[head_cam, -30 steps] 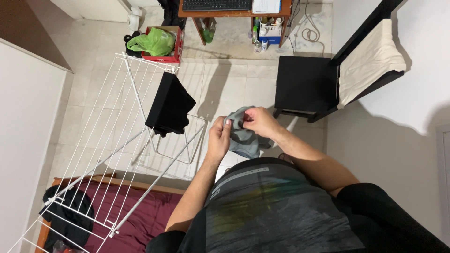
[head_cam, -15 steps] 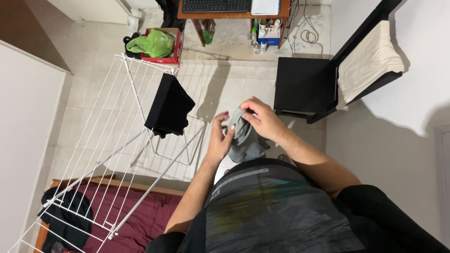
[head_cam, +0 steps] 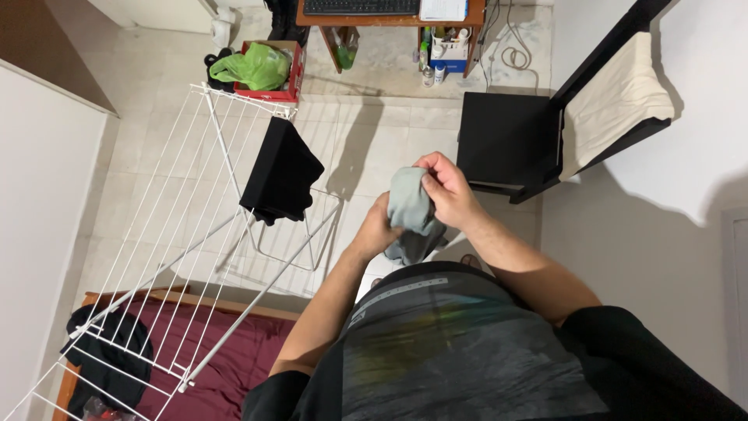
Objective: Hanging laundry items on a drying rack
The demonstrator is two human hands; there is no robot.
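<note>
At far left stood the white drying rack [head_cam: 179, 234], a black garment [head_cam: 280, 175] draped over its rail. Beside it, above the floor, my left hand [head_cam: 379, 230] gripped the grey cloth [head_cam: 409, 210] from below while my right hand [head_cam: 448, 187] pinched its top. Farther right sat a black chair [head_cam: 506, 140].

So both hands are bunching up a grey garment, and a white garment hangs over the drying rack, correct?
Not quite. The garment on the drying rack is black, not white, as the head view shows. The rest holds: the left hand and right hand hold a grey garment.
</note>
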